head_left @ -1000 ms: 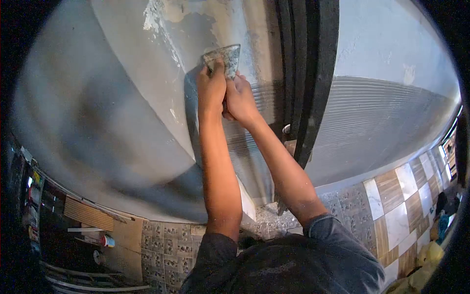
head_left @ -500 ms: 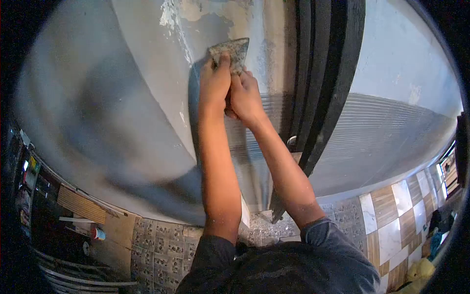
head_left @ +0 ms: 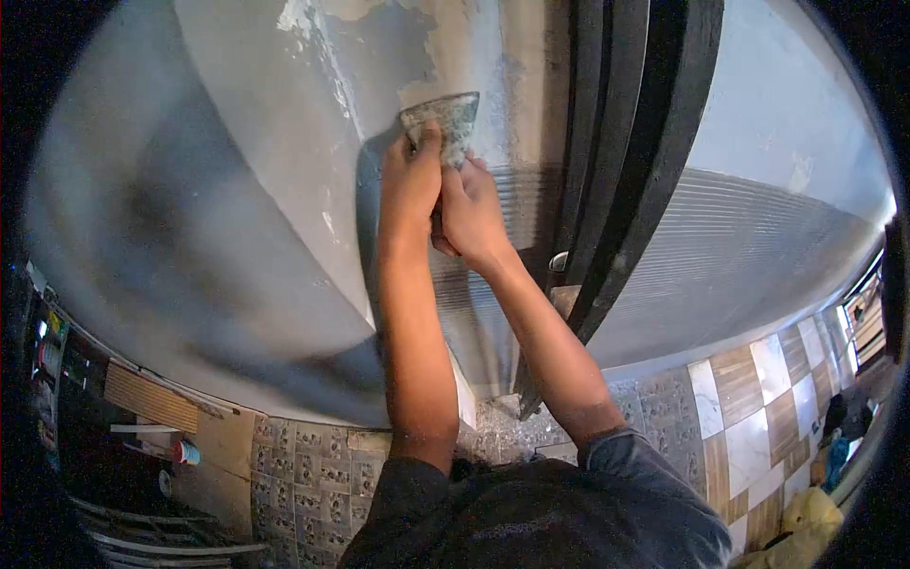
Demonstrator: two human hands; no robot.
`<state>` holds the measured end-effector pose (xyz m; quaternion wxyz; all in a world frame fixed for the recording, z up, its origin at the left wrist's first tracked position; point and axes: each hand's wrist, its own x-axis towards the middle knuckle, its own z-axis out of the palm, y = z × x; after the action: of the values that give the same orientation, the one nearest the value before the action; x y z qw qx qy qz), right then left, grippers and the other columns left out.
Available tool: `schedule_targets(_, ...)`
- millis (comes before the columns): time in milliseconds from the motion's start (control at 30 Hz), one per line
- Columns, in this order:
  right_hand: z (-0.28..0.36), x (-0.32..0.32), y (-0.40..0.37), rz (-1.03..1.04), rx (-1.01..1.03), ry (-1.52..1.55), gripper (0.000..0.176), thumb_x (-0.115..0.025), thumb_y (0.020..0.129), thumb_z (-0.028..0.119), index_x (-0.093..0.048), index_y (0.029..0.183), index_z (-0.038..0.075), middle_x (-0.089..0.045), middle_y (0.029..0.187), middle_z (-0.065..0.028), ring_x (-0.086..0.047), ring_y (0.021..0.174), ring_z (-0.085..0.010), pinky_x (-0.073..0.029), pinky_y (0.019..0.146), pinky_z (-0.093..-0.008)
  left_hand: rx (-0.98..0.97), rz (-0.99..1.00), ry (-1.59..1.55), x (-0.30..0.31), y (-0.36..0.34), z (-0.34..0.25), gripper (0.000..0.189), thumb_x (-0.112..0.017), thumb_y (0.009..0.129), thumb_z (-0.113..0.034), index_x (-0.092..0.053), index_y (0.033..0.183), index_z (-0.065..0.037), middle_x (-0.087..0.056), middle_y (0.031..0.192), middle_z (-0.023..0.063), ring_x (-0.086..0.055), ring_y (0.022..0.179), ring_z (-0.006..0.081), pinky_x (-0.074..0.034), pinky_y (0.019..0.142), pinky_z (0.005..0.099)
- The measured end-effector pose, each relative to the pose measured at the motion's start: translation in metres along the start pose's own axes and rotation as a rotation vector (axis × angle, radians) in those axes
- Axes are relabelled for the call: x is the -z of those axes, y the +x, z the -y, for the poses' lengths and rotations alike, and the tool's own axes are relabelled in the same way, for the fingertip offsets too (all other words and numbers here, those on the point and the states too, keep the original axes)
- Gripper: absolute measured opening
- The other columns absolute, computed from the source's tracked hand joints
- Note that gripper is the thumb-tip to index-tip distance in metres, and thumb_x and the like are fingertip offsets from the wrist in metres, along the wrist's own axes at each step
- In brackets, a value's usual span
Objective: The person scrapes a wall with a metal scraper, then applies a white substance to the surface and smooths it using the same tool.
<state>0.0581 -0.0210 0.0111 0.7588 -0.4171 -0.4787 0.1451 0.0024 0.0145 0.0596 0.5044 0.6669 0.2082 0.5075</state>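
A putty-smeared scraper (head_left: 444,121) with a wide, flared blade is pressed to or held very near the wall (head_left: 379,71), its broad edge pointing up. My left hand (head_left: 408,190) grips it from the left, thumb laid flat on the blade. Just to the right, my right hand (head_left: 471,211) is closed around the lower part, where the handle is hidden by my fingers. Above the blade, the wall carries a dark grey patch, and a line of flaked white paint runs to its left.
Close on my right stands a dark door frame (head_left: 640,180) with a latch opening (head_left: 559,261). Beyond it is a blue-grey wall with a ribbed band (head_left: 749,213). Patterned tiles (head_left: 313,474) cover the floor below. Boards and a small red-and-white container (head_left: 187,452) lie at lower left.
Both hands and the scraper have moved down along the wall together. My view has shifted slightly. The grip on the scraper looks the same.
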Motion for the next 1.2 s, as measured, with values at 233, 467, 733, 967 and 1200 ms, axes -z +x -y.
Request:
schedule_targets(233, -0.003, 0.003, 0.004, -0.024, -0.006, -0.146, 0.027, -0.038, 0.091, 0.015, -0.055, 0.090, -0.007, -0.059, 0.086, -0.0250, -0.055, 0.083, -0.0368, -0.041, 0.082, -0.0423, 0.040, 0.018, 0.058, 0.005, 0.014, 0.017, 0.043, -0.052, 0.090, -0.034, -0.057, 0.108, 0.006, -0.062, 0.101, 0.0156, -0.056, 0.091, 0.0234, -0.042, 0.082, 0.0334)
schedule_targets(467, -0.011, -0.002, -0.008, -0.011, -0.031, 0.040, 0.027, -0.036, 0.096, 0.022, -0.045, 0.077, 0.004, -0.042, 0.050, -0.0028, -0.033, 0.029, -0.0112, -0.024, 0.025, -0.0256, 0.018, -0.054, 0.098, 0.000, -0.008, 0.001, 0.037, -0.047, 0.092, -0.026, -0.055, 0.108, 0.006, -0.062, 0.096, 0.0179, -0.058, 0.085, 0.0255, -0.044, 0.078, 0.0358)
schedule_targets(733, -0.002, 0.013, -0.024, 0.036, -0.388, 0.342, 0.019, -0.034, 0.096, 0.024, -0.044, 0.094, 0.008, -0.043, 0.054, -0.0011, -0.033, 0.031, -0.0082, -0.023, 0.025, -0.0225, -0.054, -0.074, 0.210, -0.007, -0.004, 0.043, 0.040, -0.046, 0.092, -0.028, -0.053, 0.111, 0.007, -0.059, 0.104, 0.0236, -0.057, 0.097, 0.0365, -0.042, 0.083, 0.0422)
schedule_targets(967, -0.023, 0.010, -0.035, -0.023, -0.327, 0.125, 0.022, -0.035, 0.094, 0.021, -0.048, 0.094, 0.003, -0.050, 0.068, -0.0079, -0.044, 0.050, -0.0173, -0.032, 0.052, -0.0311, 0.073, -0.056, 0.164, -0.001, -0.017, 0.051, 0.044, -0.047, 0.092, -0.030, -0.050, 0.114, 0.008, -0.056, 0.109, 0.0254, -0.054, 0.102, 0.0368, -0.040, 0.088, 0.0414)
schedule_targets(1200, -0.015, 0.002, -0.022, 0.013, -0.356, 0.092, 0.030, -0.037, 0.093, 0.020, -0.054, 0.092, -0.004, -0.057, 0.078, -0.0122, -0.057, 0.075, -0.0215, -0.046, 0.064, -0.0344, -0.047, -0.045, 0.212, 0.007, -0.005, 0.033, 0.042, -0.047, 0.092, -0.031, -0.053, 0.108, 0.008, -0.059, 0.103, 0.0242, -0.056, 0.097, 0.0352, -0.041, 0.085, 0.0404)
